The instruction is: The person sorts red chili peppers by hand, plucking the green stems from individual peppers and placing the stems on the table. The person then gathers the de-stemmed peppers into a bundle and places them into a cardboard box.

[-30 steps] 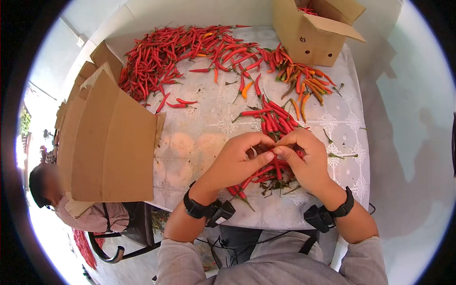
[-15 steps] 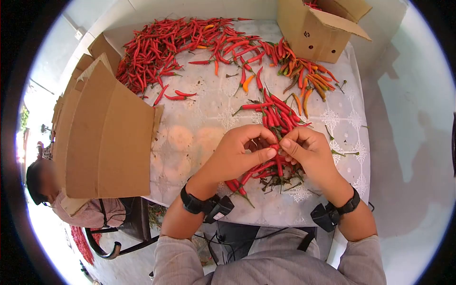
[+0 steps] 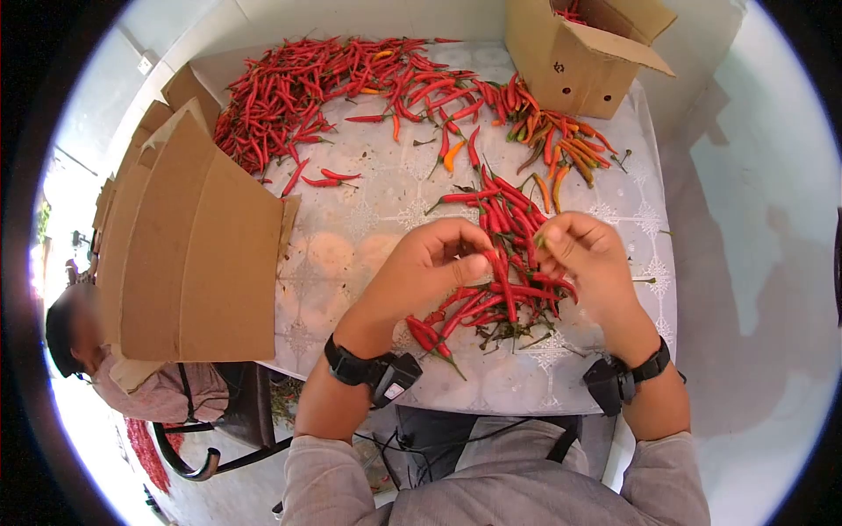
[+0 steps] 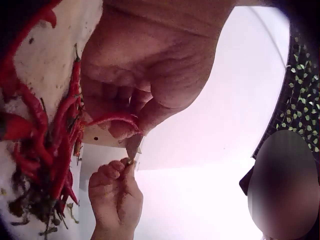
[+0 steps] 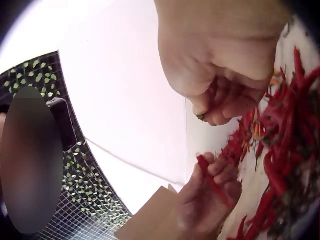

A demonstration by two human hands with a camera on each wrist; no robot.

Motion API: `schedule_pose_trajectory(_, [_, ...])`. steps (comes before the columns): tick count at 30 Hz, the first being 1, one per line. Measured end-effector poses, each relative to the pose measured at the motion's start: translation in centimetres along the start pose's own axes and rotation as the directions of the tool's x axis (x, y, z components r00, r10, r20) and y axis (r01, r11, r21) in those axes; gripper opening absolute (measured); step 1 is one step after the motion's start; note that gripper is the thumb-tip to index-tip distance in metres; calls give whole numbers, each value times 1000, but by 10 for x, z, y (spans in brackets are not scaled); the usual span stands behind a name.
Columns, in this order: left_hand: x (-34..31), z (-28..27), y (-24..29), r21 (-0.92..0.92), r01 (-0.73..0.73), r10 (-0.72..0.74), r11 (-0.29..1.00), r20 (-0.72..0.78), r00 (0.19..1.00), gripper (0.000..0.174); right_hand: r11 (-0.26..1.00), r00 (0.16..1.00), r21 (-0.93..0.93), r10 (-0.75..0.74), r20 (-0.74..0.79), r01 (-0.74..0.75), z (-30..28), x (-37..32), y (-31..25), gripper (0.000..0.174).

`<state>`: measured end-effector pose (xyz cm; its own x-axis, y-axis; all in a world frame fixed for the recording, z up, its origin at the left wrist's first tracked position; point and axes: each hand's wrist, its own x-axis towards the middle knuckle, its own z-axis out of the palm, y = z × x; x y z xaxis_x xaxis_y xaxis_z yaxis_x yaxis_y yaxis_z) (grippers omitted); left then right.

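My left hand (image 3: 425,267) pinches a red chili pepper (image 4: 114,116) between thumb and fingers, above the table. In the right wrist view that pepper slants across the left fingers, its stemless end up. A short way to the right, my right hand (image 3: 598,263) pinches a small green stem (image 5: 201,117) at its thumb tip. The two hands are apart. Under and between them lies a small heap of red chilies (image 3: 504,215), with dark, withered stems (image 3: 509,333) at its near side.
A large pile of red chilies (image 3: 281,96) covers the table's far left. Orange and greenish chilies (image 3: 579,158) lie at the far right, by an open cardboard box (image 3: 579,74). Another cardboard box (image 3: 202,254) stands on the left, with a seated person (image 3: 158,386) beyond it.
My hands met at the chili's stem end half a second ago. Now the right hand has drawn away to the right and up with the green stem, while the left keeps the chili.
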<state>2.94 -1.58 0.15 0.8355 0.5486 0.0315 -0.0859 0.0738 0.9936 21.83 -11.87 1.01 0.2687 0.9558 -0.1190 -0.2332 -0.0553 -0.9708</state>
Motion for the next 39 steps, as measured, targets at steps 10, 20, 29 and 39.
schedule_pose_trajectory(10, [8, -40, -8, -457, -53, -137, 888, -373, 918, 12, 820, 501, -456, -572, -649, 346, -74, 26, 3, 23])
schedule_pose_trajectory(20, [28, -55, -43, 234, -52, 181, 971, -574, 798, 16, 264, 771, -852, -595, 225, 452, 10, 49, -8, 24])
schedule_pose_trajectory(29, [11, -57, -8, -247, 46, -156, 968, -446, 881, 18, 11, 893, -938, -311, 326, 346, 39, 123, 17, 22])
schedule_pose_trajectory(39, [8, -45, -3, -378, -33, -121, 925, -376, 919, 22, 538, 851, -721, -507, 137, 437, 44, 29, -19, 9])
